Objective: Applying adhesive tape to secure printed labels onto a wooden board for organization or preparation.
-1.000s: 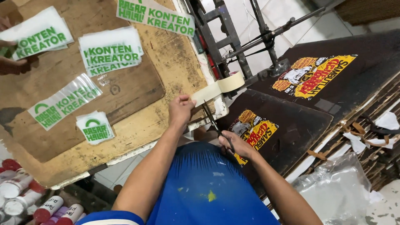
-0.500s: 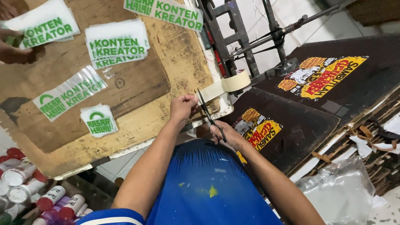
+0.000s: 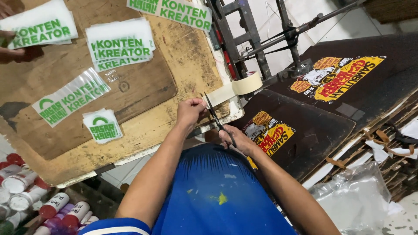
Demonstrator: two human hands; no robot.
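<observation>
- left hand (image 3: 190,111) pinches the pulled-out strip of masking tape (image 3: 226,90) at the desk's (image 3: 143,130) right edge
- right hand (image 3: 235,140) grips black scissors (image 3: 216,118), blades open at the strip

Green-lettered clear film sheets (image 3: 72,101) lie on a worn wooden board (image 3: 143,82).

Cream tape roll (image 3: 247,82), black scissors (image 3: 217,119), green-lettered clear sheets (image 3: 70,101), black boards (image 3: 305,130) printed yellow and red.

Scissors (image 3: 216,118) against pulled masking tape (image 3: 226,91)
</observation>
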